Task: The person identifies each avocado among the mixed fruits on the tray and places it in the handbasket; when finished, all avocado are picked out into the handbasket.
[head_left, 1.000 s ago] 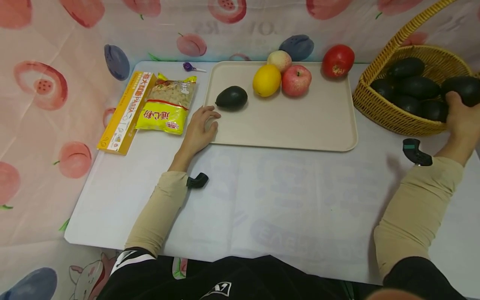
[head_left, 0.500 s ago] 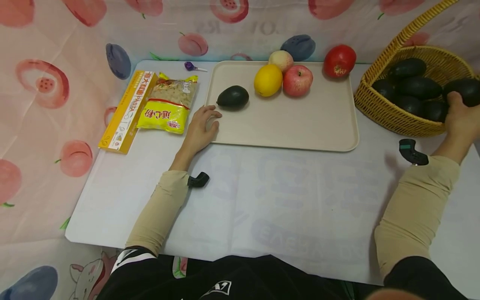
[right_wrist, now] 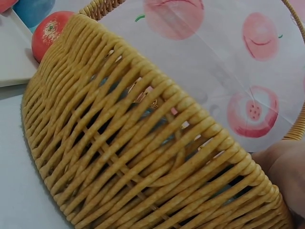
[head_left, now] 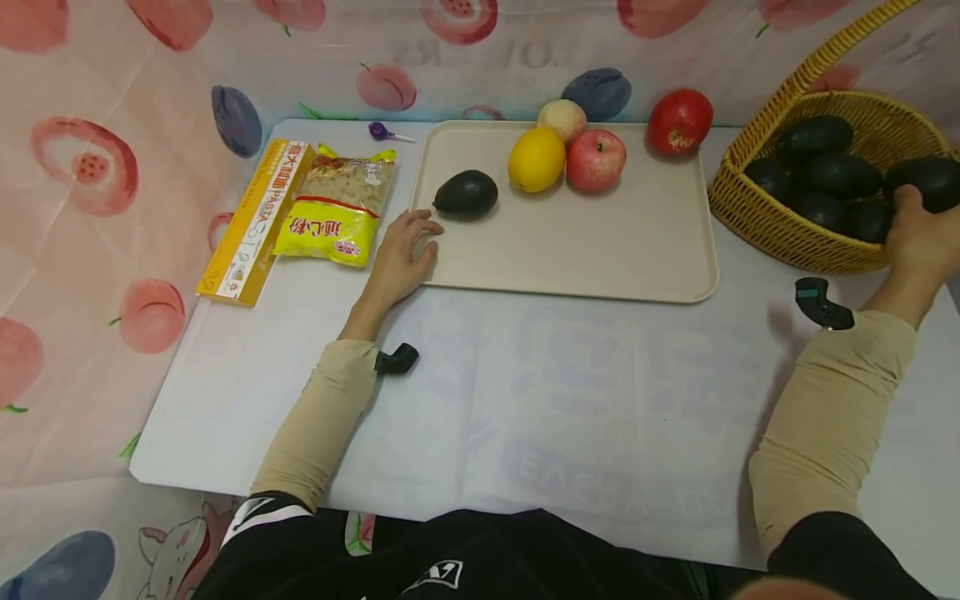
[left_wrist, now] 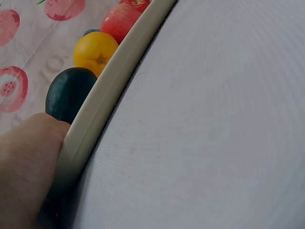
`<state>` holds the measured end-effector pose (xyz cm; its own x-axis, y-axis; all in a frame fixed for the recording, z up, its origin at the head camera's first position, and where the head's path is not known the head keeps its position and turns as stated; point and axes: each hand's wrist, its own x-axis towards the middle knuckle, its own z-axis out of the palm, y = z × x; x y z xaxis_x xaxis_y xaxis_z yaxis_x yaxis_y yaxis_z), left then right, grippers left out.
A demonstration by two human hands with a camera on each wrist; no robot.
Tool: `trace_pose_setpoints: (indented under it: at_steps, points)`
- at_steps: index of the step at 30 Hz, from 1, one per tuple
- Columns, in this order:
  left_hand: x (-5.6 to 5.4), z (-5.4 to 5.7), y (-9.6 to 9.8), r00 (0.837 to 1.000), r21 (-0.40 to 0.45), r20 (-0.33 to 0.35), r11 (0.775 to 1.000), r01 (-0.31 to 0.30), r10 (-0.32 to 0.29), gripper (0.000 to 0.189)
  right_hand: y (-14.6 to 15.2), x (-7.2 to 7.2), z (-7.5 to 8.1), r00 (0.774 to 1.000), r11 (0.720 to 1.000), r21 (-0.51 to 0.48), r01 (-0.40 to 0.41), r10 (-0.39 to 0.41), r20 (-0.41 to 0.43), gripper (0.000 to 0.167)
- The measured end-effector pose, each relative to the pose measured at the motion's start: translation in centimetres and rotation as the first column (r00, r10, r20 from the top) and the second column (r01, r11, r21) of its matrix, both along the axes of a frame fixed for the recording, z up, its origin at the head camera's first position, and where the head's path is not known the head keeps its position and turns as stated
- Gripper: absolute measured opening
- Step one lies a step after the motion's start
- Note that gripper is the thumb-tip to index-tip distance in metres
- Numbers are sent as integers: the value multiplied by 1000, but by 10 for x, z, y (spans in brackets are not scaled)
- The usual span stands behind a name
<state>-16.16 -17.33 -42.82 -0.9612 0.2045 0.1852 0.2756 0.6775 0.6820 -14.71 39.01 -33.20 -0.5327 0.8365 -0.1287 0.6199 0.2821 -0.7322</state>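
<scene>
My left hand (head_left: pixel 402 254) rests at the left end of a beige tray (head_left: pixel 570 258), fingers loosely bent over its rim. A dark avocado (head_left: pixel 466 194) lies just beyond those fingertips; the left wrist view shows this avocado (left_wrist: pixel 71 93) behind the rim, close to the hand. At the far right, my right hand (head_left: pixel 924 237) holds another dark avocado (head_left: pixel 930 182) at the right side of a wicker basket (head_left: pixel 780 242), thumb against its skin and other fingers hidden. Several more avocados (head_left: pixel 838 173) lie inside. In the right wrist view the basket wall (right_wrist: pixel 124 138) hides most of the hand (right_wrist: pixel 286 167).
A lemon (head_left: pixel 536 160), a red apple (head_left: pixel 595 162) and a pale peach (head_left: pixel 562 121) sit together at the tray's back. A red pomegranate (head_left: pixel 678 122) is at its back right corner. Left lie a pasta box (head_left: pixel 255 221), a pasta bag (head_left: pixel 337 208) and a lollipop (head_left: pixel 379 131).
My right forearm has shifted very slightly left, the hand still on the avocado at the basket. The left hand stays in place on the tray's edge.
</scene>
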Motion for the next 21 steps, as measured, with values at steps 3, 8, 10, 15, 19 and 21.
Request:
trace_pose_setpoints:
  at_steps: [3, 8, 10, 15, 19, 21]
  points:
    - [0, 0, 0, 1000, 0, 1, 1000, -1, 1, 21, 6, -2, -5, 1000, 1000, 5, -8, 8, -4, 61]
    - [0, 0, 0, 1000, 1, 4, 1000, 0, 0, 22, 16, -7, -15, 1000, 1000, 12, -22, 23, -16, 60]
    - [0, 0, 0, 1000, 0, 5, 1000, 0, 0, 22, 16, -7, -15, 1000, 1000, 9, -19, 19, -21, 60]
    - [0, 1, 0, 1000, 2, 2, 1000, 2, -2, 22, 11, -7, -12, 999, 1000, -5, 20, -20, -27, 60]
    - [0, 1, -1, 1000, -1, 0, 1000, 0, 0, 22, 8, -7, -10, 997, 999, -20, 45, -46, -69, 60]
    - [0, 1, -1, 1000, -1, 4, 1000, -2, 2, 22, 7, -8, -9, 995, 998, -35, 48, -51, -91, 60]
